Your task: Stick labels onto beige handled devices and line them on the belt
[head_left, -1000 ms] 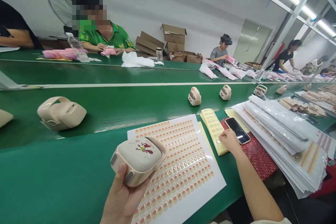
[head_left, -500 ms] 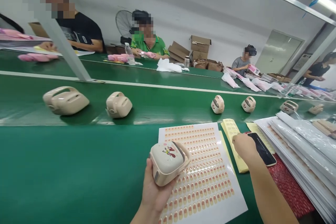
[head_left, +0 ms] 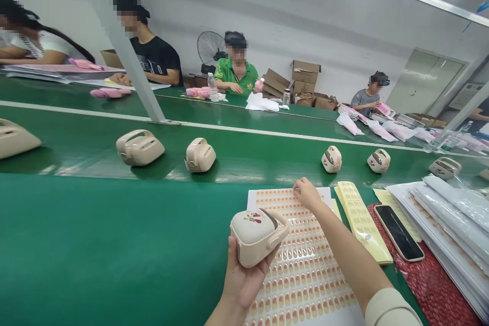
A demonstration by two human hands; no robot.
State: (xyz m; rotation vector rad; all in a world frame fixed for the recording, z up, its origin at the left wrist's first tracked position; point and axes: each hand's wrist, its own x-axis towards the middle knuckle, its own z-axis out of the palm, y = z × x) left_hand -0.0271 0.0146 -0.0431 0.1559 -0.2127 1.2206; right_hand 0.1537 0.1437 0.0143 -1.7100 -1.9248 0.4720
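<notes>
My left hand (head_left: 244, 275) holds a cream, rounded device (head_left: 254, 239) with a carry handle and a red printed figure on its white top. Under and beside it lies a large white sheet (head_left: 305, 265) covered in rows of small orange-and-yellow oval stickers. Over the top edge of that sheet is my right hand (head_left: 306, 194), its fingers bent and pinched close to the upper rows; whatever is between the fingertips is too small to make out. To its right lies a yellow sticker strip (head_left: 357, 219).
Similar cream devices (head_left: 140, 148) stand along the green belt (head_left: 252, 168) behind the sheet. At right are a phone (head_left: 399, 233), red bubble wrap (head_left: 431, 280) and stacked plastic-covered sheets (head_left: 451, 234). Several people sit across the table, beyond a slanted metal post (head_left: 126, 46).
My right hand has moved left from the yellow strip to the top of the sticker sheet. My left hand still holds the device, now turned slightly. The view has shifted left.
</notes>
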